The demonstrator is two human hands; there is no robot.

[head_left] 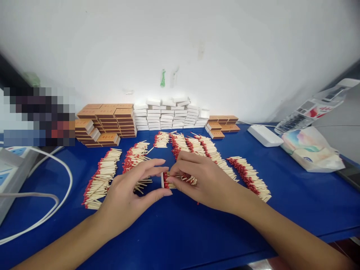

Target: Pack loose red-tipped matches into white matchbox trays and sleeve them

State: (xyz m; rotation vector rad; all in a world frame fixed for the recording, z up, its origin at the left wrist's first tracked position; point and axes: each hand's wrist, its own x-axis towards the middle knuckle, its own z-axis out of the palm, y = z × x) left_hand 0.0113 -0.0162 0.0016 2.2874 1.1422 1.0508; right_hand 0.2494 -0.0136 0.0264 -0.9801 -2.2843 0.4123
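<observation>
A small white matchbox tray with red-headed matches in it lies on the blue table. My left hand steadies its left end, thumb along the near side and fingers along the far side. From the right, my right hand reaches over the tray, fingertips pinched on matches at its inside. Some match sticks show beneath the right palm; the tray's right end is hidden there. Rows of loose matches fan out behind and beside both hands, with another row to the right.
White matchbox trays are stacked against the wall, between orange-brown matchboxes and a smaller matchbox pile. A white adapter, tissue pack and plastic bottle stand right. White cables and a power strip lie left.
</observation>
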